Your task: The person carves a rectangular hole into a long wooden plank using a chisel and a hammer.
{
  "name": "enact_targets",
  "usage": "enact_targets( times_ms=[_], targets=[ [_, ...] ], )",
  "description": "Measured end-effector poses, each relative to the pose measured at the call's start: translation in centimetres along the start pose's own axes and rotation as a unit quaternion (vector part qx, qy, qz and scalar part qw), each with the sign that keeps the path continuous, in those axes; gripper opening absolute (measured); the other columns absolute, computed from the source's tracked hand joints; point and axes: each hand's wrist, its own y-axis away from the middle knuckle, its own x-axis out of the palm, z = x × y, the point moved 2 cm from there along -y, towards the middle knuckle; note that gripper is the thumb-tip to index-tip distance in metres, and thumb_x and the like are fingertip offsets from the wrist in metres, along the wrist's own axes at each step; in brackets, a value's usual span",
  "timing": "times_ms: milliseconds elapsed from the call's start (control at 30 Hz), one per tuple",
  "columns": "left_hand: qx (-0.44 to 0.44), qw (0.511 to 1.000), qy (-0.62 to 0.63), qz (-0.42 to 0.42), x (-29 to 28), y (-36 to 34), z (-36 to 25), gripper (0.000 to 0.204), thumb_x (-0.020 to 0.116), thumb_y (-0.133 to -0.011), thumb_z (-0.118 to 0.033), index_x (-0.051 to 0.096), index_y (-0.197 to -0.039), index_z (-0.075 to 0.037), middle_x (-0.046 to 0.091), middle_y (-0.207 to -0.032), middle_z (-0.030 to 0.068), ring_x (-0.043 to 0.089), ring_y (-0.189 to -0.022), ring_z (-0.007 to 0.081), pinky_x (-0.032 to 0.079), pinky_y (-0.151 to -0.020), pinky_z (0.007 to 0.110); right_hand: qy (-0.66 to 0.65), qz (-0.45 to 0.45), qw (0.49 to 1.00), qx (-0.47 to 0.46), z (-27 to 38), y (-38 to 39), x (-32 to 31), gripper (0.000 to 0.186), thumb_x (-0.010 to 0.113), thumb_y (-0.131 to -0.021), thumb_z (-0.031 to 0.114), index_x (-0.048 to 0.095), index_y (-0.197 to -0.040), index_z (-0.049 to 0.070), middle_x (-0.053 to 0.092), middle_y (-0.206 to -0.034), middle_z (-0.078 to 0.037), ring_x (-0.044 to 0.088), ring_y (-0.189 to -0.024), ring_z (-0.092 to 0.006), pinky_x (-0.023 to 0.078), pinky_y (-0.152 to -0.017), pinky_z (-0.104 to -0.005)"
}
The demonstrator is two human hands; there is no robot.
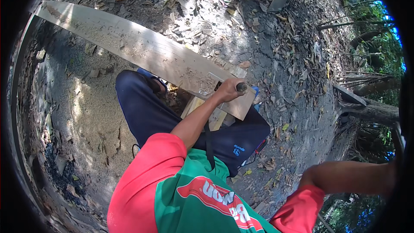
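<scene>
Blackness at the rim of the view cuts off the bare right forearm (353, 177), raised well apart from the long, pale, flat wooden plank (155, 56), so the right hand is out of sight and I cannot tell whether it is clenched, loose or holding anything; a blurred grey-white shape (401, 136) beyond that forearm, also well off the plank, is too indistinct to name. The plank's narrow-looking far end runs out toward the rim, while its near end lies over the lap of the seated person's dark navy trousers (146, 103). At that near end the bare left hand (228, 89) is closed around a dark, round-ended tool handle (241, 87), fingers wrapped with no gap showing; the handle is seen nearly end-on, and the hand hides whatever is below it. A small dark patch beside the fingers, on the plank's face, could be a cut or part of the tool; I cannot tell which. Thin pale outlines and scattered light-brown wood shavings (189, 74) lie on the plank around the hand. Below the near end, partly covered by the plank and the forearm, sits a yellowish wooden block (217, 120). Just past the plank's end, a small bright-blue object (255, 91) is mostly hidden.
</scene>
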Motion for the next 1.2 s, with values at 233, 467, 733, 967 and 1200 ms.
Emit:
enact_targets(
  times_ms=[233,467,733,967,1200],
  targets=[
    [0.060,0.996,-0.066,-0.031,-1.0,0.5,3.1,0.023,0.077,-0.079,-0.019,0.061,-0.089,-0.006,0.062,-0.080,0.0136,0.061,-0.076,0.0309,0.048,-0.072,0.040,0.287,0.215,0.800,0.480,-19.4,29.6,10.3,0.052,0.059,-0.090,0.018,0.050,-0.133,-0.010,0.064,-0.115,-0.028,0.062,-0.114,-0.0314,0.047,-0.093,-0.0431],
    [-0.040,0.996,-0.078,0.019,-1.0,0.4,-0.3,0.031,0.084,-0.078,-0.025,0.061,-0.083,-0.004,0.057,-0.074,0.0105,0.059,-0.074,0.0263,0.047,-0.070,0.039,0.170,0.091,0.652,0.733,-20.2,37.6,4.4,0.014,0.065,-0.082,0.012,0.055,-0.086,0.002,0.057,-0.060,-0.004,0.055,-0.043,-0.0131,0.045,-0.040,-0.0303],
    [0.072,0.984,-0.160,0.005,-1.3,5.6,-0.4,0.031,0.087,-0.074,-0.020,0.058,-0.082,-0.010,0.061,-0.078,0.0057,0.061,-0.080,0.0288,0.046,-0.081,0.041,0.275,0.270,0.544,0.745,-21.4,41.8,6.2,0.053,0.070,-0.080,0.025,0.057,-0.123,-0.003,0.068,-0.105,-0.032,0.063,-0.106,-0.0489,0.049,-0.094,-0.0529],
    [0.055,0.989,-0.135,0.004,-0.6,3.5,0.6,0.028,0.085,-0.076,-0.017,0.059,-0.080,-0.008,0.057,-0.075,0.0087,0.056,-0.074,0.0305,0.045,-0.071,0.039,0.233,0.258,0.540,0.767,-21.3,41.5,6.3,0.054,0.070,-0.082,0.020,0.054,-0.130,0.000,0.069,-0.103,-0.030,0.065,-0.103,-0.0479,0.050,-0.090,-0.0531],
    [-0.019,0.997,0.042,-0.063,-3.4,3.0,0.1,0.022,0.080,-0.079,0.002,0.058,-0.079,-0.003,0.056,-0.075,0.0071,0.055,-0.070,0.0198,0.047,-0.073,0.036,0.227,0.248,0.553,0.763,-21.6,42.0,6.0,0.049,0.070,-0.081,0.018,0.056,-0.125,-0.001,0.069,-0.103,-0.029,0.063,-0.104,-0.0488,0.051,-0.088,-0.0520]
  ],
)
